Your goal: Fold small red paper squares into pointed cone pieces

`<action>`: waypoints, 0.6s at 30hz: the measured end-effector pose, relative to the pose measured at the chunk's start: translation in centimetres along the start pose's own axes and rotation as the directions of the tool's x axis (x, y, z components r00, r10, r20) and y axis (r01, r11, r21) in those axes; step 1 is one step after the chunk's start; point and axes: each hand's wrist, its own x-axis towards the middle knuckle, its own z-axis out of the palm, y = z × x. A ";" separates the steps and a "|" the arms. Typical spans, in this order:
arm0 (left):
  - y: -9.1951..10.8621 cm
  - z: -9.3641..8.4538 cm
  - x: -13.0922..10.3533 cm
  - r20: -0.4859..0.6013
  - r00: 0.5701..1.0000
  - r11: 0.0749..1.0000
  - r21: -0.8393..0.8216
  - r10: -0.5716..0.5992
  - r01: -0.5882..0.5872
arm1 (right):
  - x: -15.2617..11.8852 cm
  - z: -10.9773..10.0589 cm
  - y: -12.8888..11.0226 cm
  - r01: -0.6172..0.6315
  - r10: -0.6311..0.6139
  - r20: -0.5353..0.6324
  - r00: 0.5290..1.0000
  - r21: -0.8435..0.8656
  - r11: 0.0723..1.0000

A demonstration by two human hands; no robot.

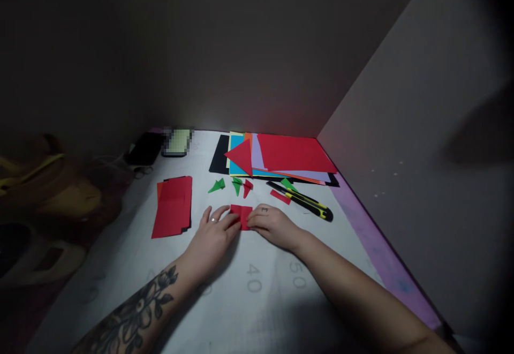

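Two bare hands press a small creased red paper (pixel 243 216) on a white surface (pixel 257 316) marked with numbers. The left hand (pixel 217 236), wearing a ring, covers its left side; the fingers of the right hand (pixel 275 226) touch its right edge. Beyond lie small folded green and red pieces (pixel 236 186), a black-and-yellow cutter (pixel 307 202) and stacked coloured sheets (pixel 297 153). A red-topped stack (pixel 173 206) sits left.

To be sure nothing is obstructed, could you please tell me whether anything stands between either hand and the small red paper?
Nothing visible does: fingers of the left hand and the right hand rest on the small red paper. The folded red piece lies just beyond it, and the cutter beyond the right hand.
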 end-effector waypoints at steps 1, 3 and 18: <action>0.0 0.0 0.0 0.014 1.000 1.000 0.012 0.016 -0.016 | -0.1 -0.1 0.1 -0.008 0.008 0.008 1.000 0.004 1.000; 0.1 -0.1 -0.1 0.030 0.999 0.999 -0.001 0.045 -0.045 | -0.2 -0.2 0.4 -0.026 0.026 0.019 0.999 0.016 1.000; 1.4 -0.9 0.2 0.217 0.974 0.982 0.159 0.063 -0.099 | 1.0 0.2 0.3 -0.295 0.296 -0.029 0.955 0.019 0.955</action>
